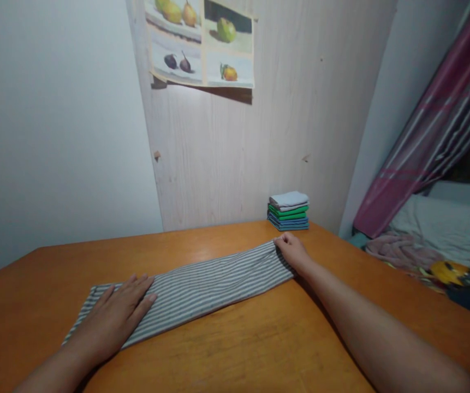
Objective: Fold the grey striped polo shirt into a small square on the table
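A grey-and-white striped cloth (214, 286), folded into a long strip, lies across the wooden table, its right end farther from me than its left. My left hand (122, 311) rests flat on the cloth's left end, fingers stretched out. At the far right corner, my right hand (292, 250) pinches the cloth's edge between thumb and fingers. Slight wrinkles run through the fabric close to that pinch. Whether the piece is a garment or a plain cloth I cannot tell.
A stack of folded cloths (288, 212), grey over green over blue, stands at the table's back right corner. The orange-brown table (235, 355) meets a wall behind. Fruit pictures (202, 46) hang there. Right of the table are a pink curtain (410, 142) and a bed (456, 224).
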The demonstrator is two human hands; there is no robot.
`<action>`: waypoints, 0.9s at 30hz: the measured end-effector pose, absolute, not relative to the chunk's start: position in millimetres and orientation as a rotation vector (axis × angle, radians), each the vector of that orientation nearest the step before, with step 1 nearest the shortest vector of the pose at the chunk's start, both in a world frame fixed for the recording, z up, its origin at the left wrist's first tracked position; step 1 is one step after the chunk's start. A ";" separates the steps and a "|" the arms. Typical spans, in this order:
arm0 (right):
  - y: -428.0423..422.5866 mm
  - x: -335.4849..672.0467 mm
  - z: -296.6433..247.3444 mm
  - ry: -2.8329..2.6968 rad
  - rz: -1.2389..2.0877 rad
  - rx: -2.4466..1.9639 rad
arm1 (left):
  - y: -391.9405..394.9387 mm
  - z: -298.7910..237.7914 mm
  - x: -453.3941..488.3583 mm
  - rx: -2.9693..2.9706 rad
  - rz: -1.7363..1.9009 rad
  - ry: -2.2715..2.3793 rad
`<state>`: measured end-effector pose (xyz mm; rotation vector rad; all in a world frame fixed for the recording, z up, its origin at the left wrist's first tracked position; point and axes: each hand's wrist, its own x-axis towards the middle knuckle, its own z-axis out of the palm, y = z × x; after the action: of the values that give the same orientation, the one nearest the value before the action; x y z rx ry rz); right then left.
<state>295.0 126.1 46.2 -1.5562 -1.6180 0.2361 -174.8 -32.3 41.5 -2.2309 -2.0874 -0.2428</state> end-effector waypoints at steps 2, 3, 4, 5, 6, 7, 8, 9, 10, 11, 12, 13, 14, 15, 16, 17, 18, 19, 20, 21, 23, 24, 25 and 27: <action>126.7 293.5 46.7 -1.597 0.206 -1.560 | -31.9 40.3 -176.4 -2.228 -0.265 -2.083; 126.9 292.3 46.6 -1.591 0.194 -1.566 | -31.5 39.6 -177.3 -2.227 -0.275 -2.081; 126.9 290.9 46.4 -1.589 0.183 -1.574 | -31.1 38.9 -178.1 -2.225 -0.281 -2.081; 126.8 289.5 46.3 -1.590 0.175 -1.586 | -30.6 38.2 -178.8 -2.226 -0.281 -2.080; 126.4 288.2 46.4 -1.593 0.169 -1.600 | -30.2 37.6 -179.3 -2.228 -0.280 -2.078; 125.7 287.3 46.7 -1.592 0.166 -1.614 | -29.8 37.2 -179.7 -2.229 -0.279 -2.076; 124.7 286.9 47.4 -1.594 0.159 -1.644 | -29.6 36.9 -179.9 -2.231 -0.278 -2.074; 123.3 287.3 48.3 -1.606 0.146 -1.704 | -29.5 36.8 -179.8 -2.231 -0.276 -2.073; 121.6 288.4 49.5 -1.627 0.129 -1.785 | -29.6 36.9 -179.6 -2.229 -0.276 -2.074; 119.7 290.1 50.9 -1.653 0.110 -1.874 | -29.7 37.1 -179.3 -2.226 -0.275 -2.077; 117.6 292.3 52.6 -1.679 0.091 -1.958 | -29.9 37.5 -179.0 -2.222 -0.274 -2.083; 115.4 294.5 54.6 -1.701 0.075 -2.024 | -30.2 38.0 -178.8 -2.219 -0.274 -2.092; 113.1 296.4 57.0 -1.712 0.063 -2.062 | -30.4 38.5 -178.6 -2.220 -0.277 -2.098; 110.5 297.6 59.9 -1.708 0.056 -2.070 | -30.6 39.1 -178.5 -2.224 -0.278 -2.102; 107.5 297.7 63.4 -1.702 0.043 -2.063 | -30.8 39.8 -178.4 -2.229 -0.275 -2.103; 104.1 296.3 67.3 -1.705 0.015 -2.045 | -30.8 40.6 -178.3 -2.228 -0.271 -2.102; 100.2 293.2 71.4 -1.723 -0.024 -2.006 | -30.8 41.6 -177.9 -2.221 -0.271 -2.094; 95.9 288.4 75.5 -1.756 -0.071 -1.946 | -30.8 42.8 -177.2 -2.211 -0.278 -2.080; 91.1 282.1 79.0 -1.809 -0.113 -1.866 | -30.9 44.2 -176.0 -2.198 -0.295 -2.060; 86.3 274.6 81.5 -1.882 -0.139 -1.768 | -31.1 45.7 -174.3 -2.186 -0.321 -2.036; 77.7 258.8 82.5 -2.067 -0.122 -1.563 | -31.9 48.0 -169.8 -2.188 -0.370 -1.986; 74.5 251.9 80.6 -2.167 -0.090 -1.480 | -32.7 48.6 -167.4 -2.200 -0.380 -1.970; 72.4 246.3 77.3 -2.266 -0.054 -1.420 | -33.5 48.6 -165.2 -2.215 -0.372 -1.967; 71.6 241.0 68.2 -2.432 0.021 -1.409 | -35.3 47.1 -162.1 -2.248 -0.298 -2.008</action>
<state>241.0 71.6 68.2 -1.4089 -2.4316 0.0209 -162.1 -35.3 47.1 -2.2478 -2.0085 -0.2978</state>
